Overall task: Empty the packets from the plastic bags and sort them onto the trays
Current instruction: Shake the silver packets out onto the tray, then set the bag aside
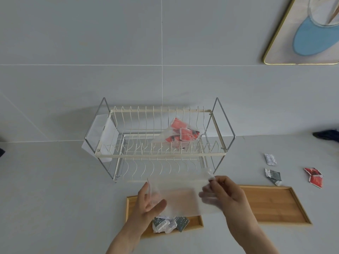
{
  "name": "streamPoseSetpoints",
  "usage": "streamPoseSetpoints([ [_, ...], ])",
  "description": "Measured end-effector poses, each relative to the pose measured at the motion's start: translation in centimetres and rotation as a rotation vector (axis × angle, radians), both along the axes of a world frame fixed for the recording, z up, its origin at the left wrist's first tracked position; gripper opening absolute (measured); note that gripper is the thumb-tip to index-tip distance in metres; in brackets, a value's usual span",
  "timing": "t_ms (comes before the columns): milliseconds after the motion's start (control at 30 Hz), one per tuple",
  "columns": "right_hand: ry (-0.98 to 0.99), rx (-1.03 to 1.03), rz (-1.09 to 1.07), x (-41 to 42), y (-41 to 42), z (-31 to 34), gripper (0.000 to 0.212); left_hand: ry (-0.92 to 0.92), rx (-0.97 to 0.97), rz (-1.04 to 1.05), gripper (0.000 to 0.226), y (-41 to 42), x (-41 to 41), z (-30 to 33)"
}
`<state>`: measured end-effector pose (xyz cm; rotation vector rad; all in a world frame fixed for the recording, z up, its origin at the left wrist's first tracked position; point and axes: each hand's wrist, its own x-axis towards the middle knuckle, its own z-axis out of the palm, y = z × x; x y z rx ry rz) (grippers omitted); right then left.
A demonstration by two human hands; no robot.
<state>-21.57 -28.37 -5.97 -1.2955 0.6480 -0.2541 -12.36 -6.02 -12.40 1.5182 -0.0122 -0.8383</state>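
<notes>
Both hands hold a clear plastic bag (180, 196) stretched above the left wooden tray (195, 223). My left hand (146, 204) grips its left edge and my right hand (227, 194) pinches its right corner. The bag looks empty. Under it, several grey and white packets (169, 224) lie on the left tray. The right wooden tray (271, 206) holds nothing I can see. A second clear bag with red packets (180, 135) lies on the upper shelf of the wire dish rack (157, 154).
On the counter to the right lie a white packet (270, 159), a grey packet (273, 176) and red packets (314, 177). A clear bag (101, 132) hangs at the rack's left end. A framed picture (304, 32) hangs on the tiled wall.
</notes>
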Motion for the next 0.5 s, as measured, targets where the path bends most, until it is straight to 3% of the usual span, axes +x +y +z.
streamPoseSetpoints([
  [133,0.136,0.167,0.083,0.1,0.9,-1.9,0.022,0.068,0.019,0.170,0.059,0.8,-0.1,-0.8],
  [300,0.362,0.125,0.242,0.4,3.5,-5.2,0.018,0.068,0.053,0.345,0.030,3.9,0.2,-0.9],
  [400,0.378,0.102,0.196,1.3,5.0,-6.3,0.008,-0.002,0.131,0.362,0.011,6.5,0.1,-0.7],
  [500,0.398,0.077,0.223,2.6,7.2,-7.0,0.006,-0.062,0.211,0.390,0.009,9.2,0.0,-1.3],
])
